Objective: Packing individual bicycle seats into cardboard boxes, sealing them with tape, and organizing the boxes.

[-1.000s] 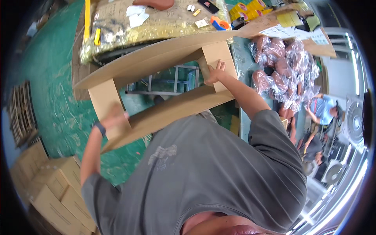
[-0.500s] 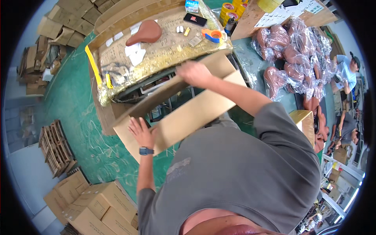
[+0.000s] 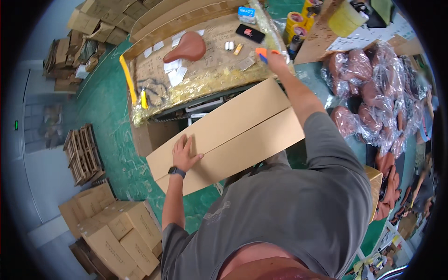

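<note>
1. Fingers of the left hand (image 3: 184, 151) lie flat and slightly spread on the closed flaps of the long cardboard box (image 3: 233, 135), near its left end; a dark watch sits on that wrist.
2. Fingers of the right hand (image 3: 275, 59) are curled shut around an orange tool (image 3: 261, 52) at the right front edge of the desk (image 3: 154, 105), just above the box's far right corner.
3. Lying slantwise, the box leans against the front edge of the desk, its two top flaps meeting in a seam that runs its whole length.
4. On the desk's plastic-covered top lie a brown bicycle saddle (image 3: 185, 46) toward the middle, a black phone (image 3: 250, 33) near the far right corner, and a yellow bar (image 3: 129, 79) along the left edge.
5. To the right of the desk stands a heap of plastic-wrapped saddles (image 3: 373, 88).
6. Stacked cardboard cartons (image 3: 116, 228) sit on the green floor (image 3: 102, 107) at the lower left.
</note>
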`<move>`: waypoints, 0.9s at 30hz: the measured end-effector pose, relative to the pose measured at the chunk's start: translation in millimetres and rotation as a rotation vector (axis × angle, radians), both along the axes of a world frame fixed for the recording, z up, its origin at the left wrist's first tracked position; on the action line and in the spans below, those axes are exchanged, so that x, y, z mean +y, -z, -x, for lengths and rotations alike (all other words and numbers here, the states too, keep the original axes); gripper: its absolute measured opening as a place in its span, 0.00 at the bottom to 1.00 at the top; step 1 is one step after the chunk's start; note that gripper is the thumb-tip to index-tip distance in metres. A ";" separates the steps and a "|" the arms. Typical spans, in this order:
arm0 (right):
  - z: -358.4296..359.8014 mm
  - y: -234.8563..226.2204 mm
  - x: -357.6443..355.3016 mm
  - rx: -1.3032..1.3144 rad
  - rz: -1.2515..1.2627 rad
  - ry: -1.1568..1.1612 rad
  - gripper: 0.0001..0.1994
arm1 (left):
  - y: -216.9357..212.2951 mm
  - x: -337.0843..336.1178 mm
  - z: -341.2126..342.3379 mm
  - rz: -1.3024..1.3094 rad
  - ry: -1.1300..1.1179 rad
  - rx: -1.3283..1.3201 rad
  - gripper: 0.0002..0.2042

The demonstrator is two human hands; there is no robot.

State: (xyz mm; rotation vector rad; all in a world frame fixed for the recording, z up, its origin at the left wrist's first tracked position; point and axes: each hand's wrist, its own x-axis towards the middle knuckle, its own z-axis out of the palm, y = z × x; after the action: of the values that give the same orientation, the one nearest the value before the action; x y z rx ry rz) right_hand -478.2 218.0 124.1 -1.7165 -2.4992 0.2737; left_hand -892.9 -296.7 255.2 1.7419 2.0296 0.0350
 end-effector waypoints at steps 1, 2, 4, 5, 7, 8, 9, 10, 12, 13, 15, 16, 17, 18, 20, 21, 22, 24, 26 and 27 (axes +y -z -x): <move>-0.7 -1.3 6.8 0.023 0.000 -0.007 0.13 | 7.0 8.7 13.0 -0.043 0.048 0.014 0.60; 16.1 -13.6 0.5 0.125 -0.055 0.014 0.14 | 18.0 2.9 27.4 -0.075 0.055 0.032 0.65; 12.2 -14.0 -3.1 0.387 -0.341 0.068 0.17 | 33.4 27.3 34.6 -0.132 0.204 0.145 0.71; 57.2 -63.3 -50.5 0.441 -0.286 -0.076 0.17 | 29.1 6.2 39.4 -0.115 0.121 0.141 0.72; 97.0 -149.2 -122.8 0.766 0.263 0.025 0.31 | 31.0 17.7 37.5 -0.134 0.084 0.082 0.72; 118.0 -148.9 -137.3 0.842 0.377 -0.043 0.36 | 33.3 20.1 37.0 -0.149 0.069 0.057 0.72; 157.4 -144.6 -150.5 0.863 0.379 -0.127 0.30 | 31.8 20.0 36.1 -0.157 0.062 0.049 0.71; 201.6 -140.7 -154.4 0.846 0.404 -0.152 0.30 | 30.6 20.7 35.2 -0.170 0.066 0.034 0.70; 300.1 -131.1 -146.3 0.304 0.534 -0.264 0.24 | 28.3 21.6 38.8 -0.220 0.054 0.037 0.69; 335.3 -114.8 -145.3 0.224 0.727 -0.195 0.20 | 26.8 22.7 39.2 -0.238 0.054 0.021 0.69; 377.3 -71.4 -155.9 -0.053 1.046 -0.154 0.14 | 28.2 12.1 35.1 -0.218 0.039 -0.009 0.69; 386.8 -59.9 -153.6 -0.232 1.159 -0.167 0.12 | 27.9 15.6 34.2 -0.209 0.037 -0.008 0.69; 393.1 -65.7 -148.4 -0.286 1.215 -0.074 0.13 | 27.3 15.7 33.0 -0.177 0.030 -0.029 0.68; 396.2 -79.5 -148.1 -0.330 1.277 0.026 0.15 | 25.9 18.1 37.4 -0.187 0.082 -0.063 0.68; 386.9 -127.4 -161.0 -0.165 1.226 0.082 0.14 | 24.8 13.1 45.5 -0.096 0.038 0.010 0.68; 378.6 -170.9 -191.6 -0.106 1.080 -0.005 0.15 | 28.1 10.1 50.1 -0.054 0.021 0.045 0.68; 358.1 -211.1 -225.9 -0.049 0.922 -0.083 0.17 | 29.7 12.3 56.3 -0.038 0.016 0.068 0.68; 272.9 -191.2 -306.8 0.266 0.271 -0.258 0.24 | 27.4 21.5 57.8 -0.068 0.030 0.056 0.68; 234.8 -240.7 -437.2 0.202 0.375 0.021 0.20 | 29.0 24.1 62.3 -0.079 0.020 0.072 0.69; 203.7 -240.0 -493.7 0.291 0.324 0.044 0.15 | 32.6 26.9 63.0 -0.118 0.032 0.049 0.68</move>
State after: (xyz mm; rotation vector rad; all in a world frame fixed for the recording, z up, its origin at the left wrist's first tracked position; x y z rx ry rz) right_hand -681.9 -275.7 364.1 -1.6851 -2.2970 0.8979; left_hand -955.9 -269.8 222.6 1.8635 2.0725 0.1048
